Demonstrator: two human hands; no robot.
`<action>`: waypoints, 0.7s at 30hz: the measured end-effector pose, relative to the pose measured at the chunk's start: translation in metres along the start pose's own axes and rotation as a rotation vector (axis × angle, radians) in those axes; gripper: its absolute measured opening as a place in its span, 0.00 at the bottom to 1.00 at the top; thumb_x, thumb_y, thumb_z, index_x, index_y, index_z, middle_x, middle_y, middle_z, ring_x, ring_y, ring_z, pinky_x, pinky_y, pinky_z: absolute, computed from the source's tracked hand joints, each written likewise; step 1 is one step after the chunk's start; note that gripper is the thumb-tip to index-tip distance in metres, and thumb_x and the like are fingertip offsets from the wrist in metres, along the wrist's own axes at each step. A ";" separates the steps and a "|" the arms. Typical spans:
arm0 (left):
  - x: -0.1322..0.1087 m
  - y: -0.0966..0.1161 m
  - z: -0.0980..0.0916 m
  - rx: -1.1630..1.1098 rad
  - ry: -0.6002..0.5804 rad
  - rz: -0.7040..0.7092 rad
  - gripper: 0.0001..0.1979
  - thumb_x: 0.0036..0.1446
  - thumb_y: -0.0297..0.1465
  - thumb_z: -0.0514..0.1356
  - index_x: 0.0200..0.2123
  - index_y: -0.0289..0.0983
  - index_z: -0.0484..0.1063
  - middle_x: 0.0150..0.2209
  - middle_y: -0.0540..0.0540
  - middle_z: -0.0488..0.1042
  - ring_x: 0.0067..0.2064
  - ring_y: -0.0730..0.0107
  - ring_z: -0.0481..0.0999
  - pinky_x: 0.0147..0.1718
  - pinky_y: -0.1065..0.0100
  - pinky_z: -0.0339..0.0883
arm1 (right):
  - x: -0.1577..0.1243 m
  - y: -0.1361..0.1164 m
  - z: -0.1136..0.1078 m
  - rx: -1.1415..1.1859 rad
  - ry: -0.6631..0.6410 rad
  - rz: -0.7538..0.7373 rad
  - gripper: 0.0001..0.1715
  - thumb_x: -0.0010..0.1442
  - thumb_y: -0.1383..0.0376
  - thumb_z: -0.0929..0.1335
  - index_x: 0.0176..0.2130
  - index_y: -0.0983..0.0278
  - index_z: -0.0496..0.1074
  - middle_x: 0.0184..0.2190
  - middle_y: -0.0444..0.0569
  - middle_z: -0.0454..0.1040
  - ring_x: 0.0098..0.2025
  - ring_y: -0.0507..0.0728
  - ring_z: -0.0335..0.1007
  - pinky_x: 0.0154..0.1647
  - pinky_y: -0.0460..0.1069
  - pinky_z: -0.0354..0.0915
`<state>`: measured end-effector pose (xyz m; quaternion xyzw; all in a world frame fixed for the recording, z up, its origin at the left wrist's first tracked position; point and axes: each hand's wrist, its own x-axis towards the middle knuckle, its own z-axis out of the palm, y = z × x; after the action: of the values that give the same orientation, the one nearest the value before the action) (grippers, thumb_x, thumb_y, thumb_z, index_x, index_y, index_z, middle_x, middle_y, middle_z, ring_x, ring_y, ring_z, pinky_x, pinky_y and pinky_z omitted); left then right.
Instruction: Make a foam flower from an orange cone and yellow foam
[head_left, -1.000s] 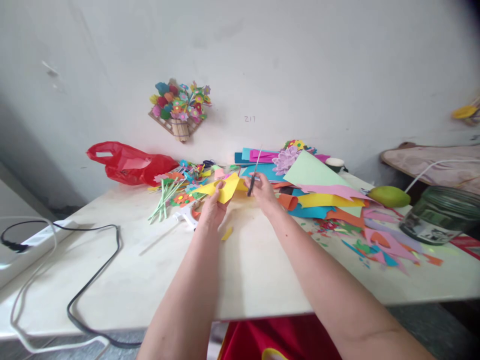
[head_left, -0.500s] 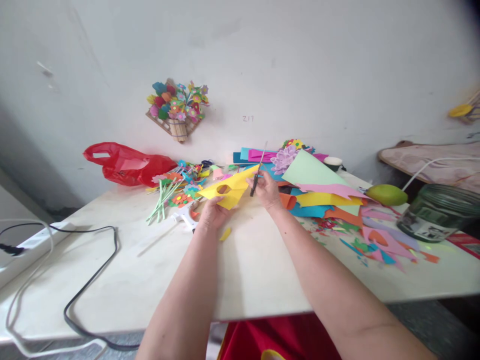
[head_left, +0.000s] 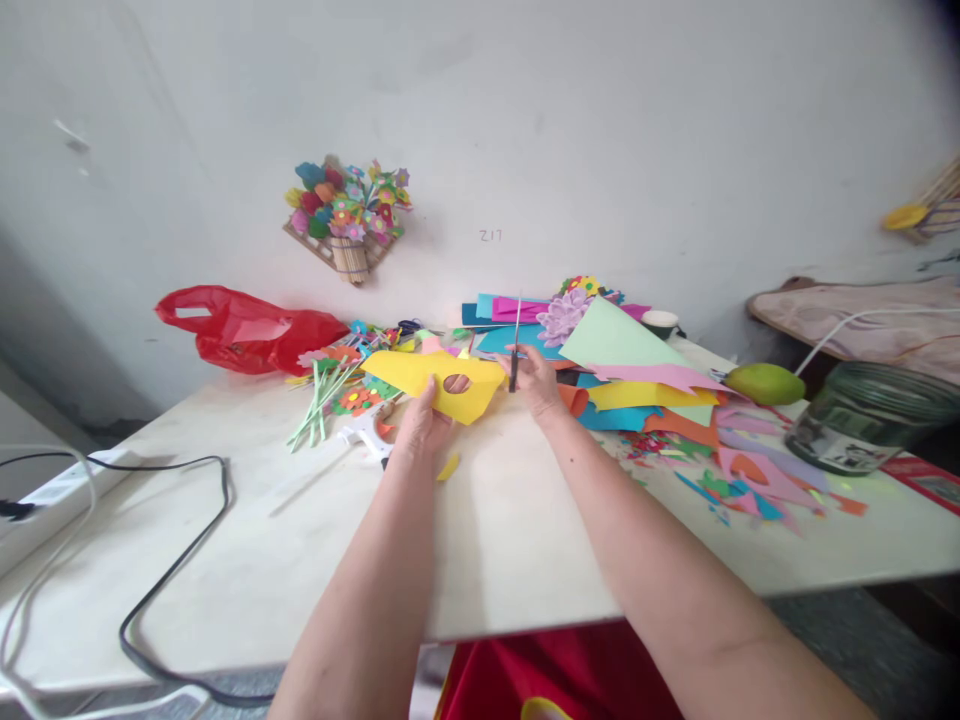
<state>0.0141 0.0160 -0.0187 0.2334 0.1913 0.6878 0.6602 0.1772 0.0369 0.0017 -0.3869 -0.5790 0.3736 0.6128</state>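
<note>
My left hand [head_left: 429, 422] grips a yellow craft sheet [head_left: 397, 369] by its near edge, thumb on top. A hole is cut through the sheet, right of my thumb. In my right hand [head_left: 538, 385] is a pair of scissors [head_left: 514, 368], dark-handled, with the blades pointing up and away. The scissors stand just beyond the sheet's right end. Beneath my hands a small yellow scrap [head_left: 448, 467] lies on the table [head_left: 517, 540]. A white glue gun [head_left: 366, 434] rests left of my left hand.
Paper flowers and pale green stems [head_left: 322, 405] lie at back left by a red plastic bag [head_left: 251, 335]. Coloured sheets [head_left: 630, 335] and scraps cover the right side, near a green fruit [head_left: 765, 383] and a glass jar [head_left: 862, 420]. A black cable [head_left: 176, 565] runs along the left.
The yellow sheet has turned in my left hand; its hole now sits farther right and its right end is lower. The scissors now stand more upright, apart from the sheet.
</note>
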 end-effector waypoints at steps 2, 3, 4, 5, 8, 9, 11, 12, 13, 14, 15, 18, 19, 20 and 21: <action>-0.001 0.000 0.001 -0.009 -0.063 0.055 0.11 0.57 0.27 0.56 0.44 0.34 0.68 0.38 0.41 0.76 0.45 0.62 0.76 0.50 0.58 0.66 | -0.001 -0.005 0.005 0.145 0.038 -0.055 0.28 0.45 0.50 0.69 0.41 0.62 0.62 0.36 0.49 0.75 0.41 0.55 0.72 0.35 0.47 0.68; -0.001 0.000 0.001 -0.019 -0.091 0.075 0.12 0.56 0.27 0.57 0.44 0.35 0.69 0.40 0.41 0.76 0.47 0.62 0.74 0.51 0.58 0.65 | -0.002 -0.007 0.008 0.197 0.048 -0.083 0.28 0.44 0.52 0.70 0.42 0.61 0.61 0.37 0.49 0.75 0.43 0.55 0.71 0.37 0.47 0.68; -0.001 0.000 0.000 -0.031 -0.114 0.086 0.13 0.55 0.26 0.58 0.45 0.37 0.69 0.42 0.42 0.75 0.49 0.61 0.73 0.51 0.57 0.64 | -0.002 -0.008 0.009 0.229 0.048 -0.105 0.29 0.43 0.53 0.70 0.43 0.61 0.61 0.39 0.50 0.75 0.44 0.55 0.71 0.39 0.47 0.68; -0.001 0.000 0.000 -0.041 -0.128 0.087 0.14 0.55 0.26 0.58 0.46 0.38 0.68 0.44 0.42 0.75 0.50 0.61 0.72 0.52 0.57 0.64 | -0.002 -0.008 0.010 0.242 0.047 -0.118 0.29 0.43 0.54 0.71 0.43 0.60 0.60 0.40 0.50 0.74 0.45 0.55 0.71 0.40 0.47 0.68; 0.001 -0.002 -0.003 -0.043 -0.114 0.076 0.16 0.54 0.25 0.59 0.47 0.38 0.68 0.46 0.43 0.74 0.50 0.63 0.72 0.52 0.59 0.64 | -0.001 -0.002 0.008 0.131 0.049 -0.089 0.26 0.44 0.56 0.71 0.42 0.61 0.63 0.38 0.49 0.75 0.44 0.56 0.71 0.39 0.48 0.68; 0.002 -0.003 -0.004 -0.034 -0.094 0.076 0.16 0.54 0.25 0.59 0.46 0.38 0.69 0.45 0.43 0.74 0.49 0.64 0.73 0.52 0.60 0.64 | 0.000 0.001 0.006 0.053 0.055 -0.063 0.24 0.45 0.56 0.70 0.41 0.61 0.65 0.36 0.48 0.75 0.43 0.56 0.72 0.38 0.48 0.69; 0.005 -0.005 -0.005 -0.007 -0.034 0.073 0.15 0.54 0.25 0.58 0.46 0.39 0.69 0.44 0.44 0.75 0.47 0.66 0.74 0.51 0.61 0.65 | 0.002 0.006 0.003 -0.096 0.098 -0.023 0.21 0.46 0.57 0.70 0.39 0.62 0.67 0.32 0.47 0.75 0.40 0.57 0.72 0.34 0.49 0.69; 0.006 -0.005 -0.006 0.005 0.001 0.072 0.14 0.54 0.25 0.58 0.46 0.39 0.68 0.43 0.44 0.75 0.46 0.66 0.75 0.50 0.62 0.65 | 0.004 0.007 0.001 -0.145 0.129 -0.014 0.20 0.47 0.57 0.70 0.39 0.62 0.68 0.31 0.46 0.75 0.38 0.57 0.72 0.33 0.49 0.69; 0.007 -0.006 -0.006 0.015 0.033 0.069 0.14 0.55 0.25 0.58 0.46 0.39 0.68 0.42 0.44 0.75 0.44 0.67 0.76 0.50 0.62 0.65 | 0.004 0.006 0.000 -0.171 0.155 -0.010 0.20 0.47 0.56 0.70 0.39 0.62 0.69 0.29 0.46 0.75 0.36 0.57 0.72 0.31 0.49 0.69; 0.007 -0.006 -0.006 0.021 0.057 0.063 0.14 0.55 0.26 0.58 0.46 0.39 0.67 0.41 0.44 0.75 0.43 0.67 0.76 0.49 0.61 0.66 | 0.005 0.005 -0.001 -0.178 0.167 -0.009 0.20 0.47 0.56 0.70 0.40 0.62 0.69 0.28 0.46 0.74 0.34 0.56 0.72 0.29 0.48 0.68; 0.007 -0.007 -0.005 0.023 0.069 0.053 0.13 0.56 0.27 0.57 0.46 0.38 0.67 0.39 0.44 0.75 0.42 0.68 0.77 0.48 0.61 0.66 | 0.005 0.002 -0.002 -0.170 0.157 -0.007 0.20 0.47 0.55 0.70 0.39 0.63 0.69 0.27 0.45 0.74 0.30 0.55 0.71 0.26 0.47 0.68; 0.007 -0.006 -0.003 0.007 0.064 0.027 0.09 0.58 0.27 0.54 0.44 0.35 0.65 0.33 0.45 0.74 0.37 0.70 0.77 0.47 0.61 0.68 | 0.002 -0.010 -0.003 -0.094 -0.034 0.035 0.20 0.46 0.53 0.71 0.35 0.65 0.69 0.20 0.41 0.70 0.19 0.49 0.64 0.17 0.44 0.61; 0.006 -0.006 -0.002 -0.003 0.059 0.025 0.08 0.59 0.27 0.53 0.42 0.35 0.65 0.31 0.46 0.74 0.36 0.70 0.77 0.46 0.61 0.68 | 0.000 -0.014 -0.005 -0.069 -0.141 0.063 0.20 0.46 0.53 0.71 0.33 0.66 0.69 0.18 0.40 0.68 0.17 0.48 0.61 0.14 0.43 0.58; 0.006 -0.005 -0.002 -0.012 0.055 0.025 0.07 0.60 0.27 0.52 0.41 0.35 0.65 0.29 0.46 0.73 0.35 0.71 0.77 0.45 0.62 0.69 | -0.002 -0.018 -0.006 -0.061 -0.262 0.100 0.19 0.47 0.53 0.70 0.31 0.66 0.69 0.17 0.40 0.67 0.15 0.47 0.59 0.13 0.42 0.55; 0.006 -0.005 -0.001 -0.018 0.053 0.027 0.06 0.60 0.26 0.51 0.40 0.34 0.65 0.29 0.47 0.73 0.34 0.71 0.77 0.45 0.62 0.69 | -0.004 -0.021 -0.009 -0.062 -0.394 0.140 0.19 0.48 0.53 0.70 0.29 0.67 0.68 0.16 0.41 0.68 0.13 0.46 0.59 0.11 0.41 0.52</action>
<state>0.0176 0.0218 -0.0219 0.2117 0.1991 0.7044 0.6476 0.1863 0.0240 0.0183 -0.3644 -0.6705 0.4657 0.4480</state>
